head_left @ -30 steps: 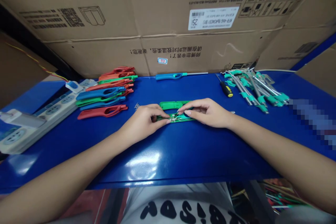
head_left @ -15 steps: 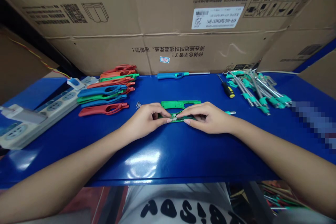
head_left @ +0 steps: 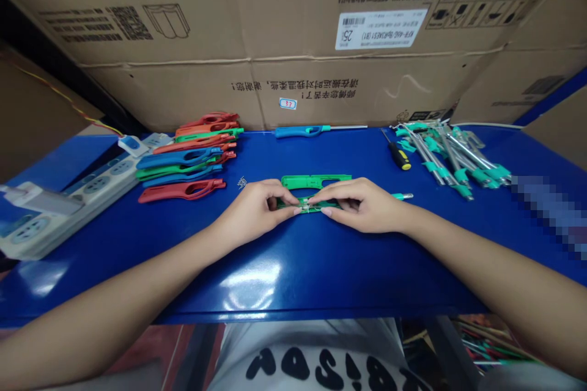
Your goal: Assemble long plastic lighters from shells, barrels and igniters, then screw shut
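Observation:
My left hand and my right hand both pinch a green lighter casing half on the table. Small clear and metallic parts lie in its middle, between my fingertips; their details are too small to tell. A metal tube with a teal end pokes out to the right from behind my right hand. Just beyond my fingers, a second green casing half lies with its inner side up. My fingers and palms cover both ends of the held casing.
Left stands a pile of coloured lighter casings beside a white power strip. Small screws lie near my left hand. At the back are a blue lighter, a screwdriver, several metal tubes with teal parts and a cardboard wall.

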Tool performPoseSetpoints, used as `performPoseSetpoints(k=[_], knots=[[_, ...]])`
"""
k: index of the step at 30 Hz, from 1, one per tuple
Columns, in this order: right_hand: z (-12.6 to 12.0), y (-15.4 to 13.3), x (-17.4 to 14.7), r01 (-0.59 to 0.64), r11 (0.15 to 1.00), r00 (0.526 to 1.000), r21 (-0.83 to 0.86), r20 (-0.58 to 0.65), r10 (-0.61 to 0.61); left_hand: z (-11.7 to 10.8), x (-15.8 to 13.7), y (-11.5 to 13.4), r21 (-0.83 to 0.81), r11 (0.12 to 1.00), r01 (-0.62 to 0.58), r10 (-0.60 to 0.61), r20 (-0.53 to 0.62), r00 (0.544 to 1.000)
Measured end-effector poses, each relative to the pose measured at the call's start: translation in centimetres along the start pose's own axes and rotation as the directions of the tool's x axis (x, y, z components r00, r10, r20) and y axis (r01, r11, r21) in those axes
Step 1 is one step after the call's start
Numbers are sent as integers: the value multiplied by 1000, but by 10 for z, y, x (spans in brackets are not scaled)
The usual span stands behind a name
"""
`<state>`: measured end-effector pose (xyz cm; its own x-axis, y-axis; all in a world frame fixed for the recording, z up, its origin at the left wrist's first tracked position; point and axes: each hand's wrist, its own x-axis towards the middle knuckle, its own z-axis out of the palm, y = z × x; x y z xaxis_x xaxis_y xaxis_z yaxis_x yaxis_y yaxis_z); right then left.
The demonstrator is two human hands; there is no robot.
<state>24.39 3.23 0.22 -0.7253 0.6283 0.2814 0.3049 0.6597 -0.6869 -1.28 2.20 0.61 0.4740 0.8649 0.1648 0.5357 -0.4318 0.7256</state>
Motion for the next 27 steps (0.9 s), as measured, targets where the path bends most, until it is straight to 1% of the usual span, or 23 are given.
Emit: performPoseSetpoints(k=[6,11,15,19,27], knots=[[2,2,2,-38,996,998,83,-55,43,1,0,1,-2,999,35,-35,-12,999],[1,2,2,-92,992,994,86,-48,96,-1,-1,5,51,999,-3,3,-6,1000],[1,2,1,-71,995,996,69,-44,74,-4,-3,7,89,996,-13,12,11,1000],[0,2,0,-24,998,999,58,-41,26,-7,-2,8,70,998,2,-3,19,1000],[1,3,-1,-16,999,999,40,-28,17,-10,-2,7,109,990,-95,87,76,993]])
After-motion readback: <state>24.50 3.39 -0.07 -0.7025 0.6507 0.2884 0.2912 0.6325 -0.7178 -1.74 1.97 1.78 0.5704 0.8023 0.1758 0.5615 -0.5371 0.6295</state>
